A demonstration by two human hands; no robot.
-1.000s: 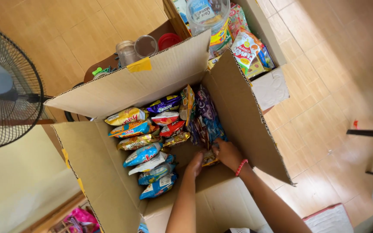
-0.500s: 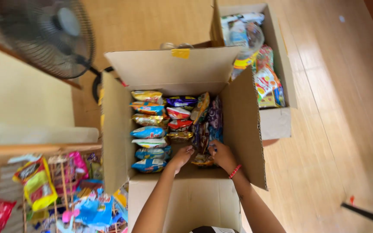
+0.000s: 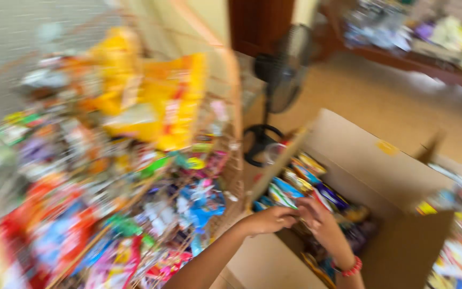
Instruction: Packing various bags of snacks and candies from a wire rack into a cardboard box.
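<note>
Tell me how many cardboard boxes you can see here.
2. The open cardboard box holds snack packets, with both hands inside it; a second box sits at the right edge, mostly cut off. Blur may hide others.

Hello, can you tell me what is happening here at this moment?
A person is reaching with both hands into an open cardboard box on the floor. The box holds rows of colourful snack packets. The left hand and the right hand are close together at the packets; the picture is too blurred to tell what each one grips. A red bracelet is on the right wrist. A rack of hanging packets stands beside the box, and a standing fan is behind it.
</note>
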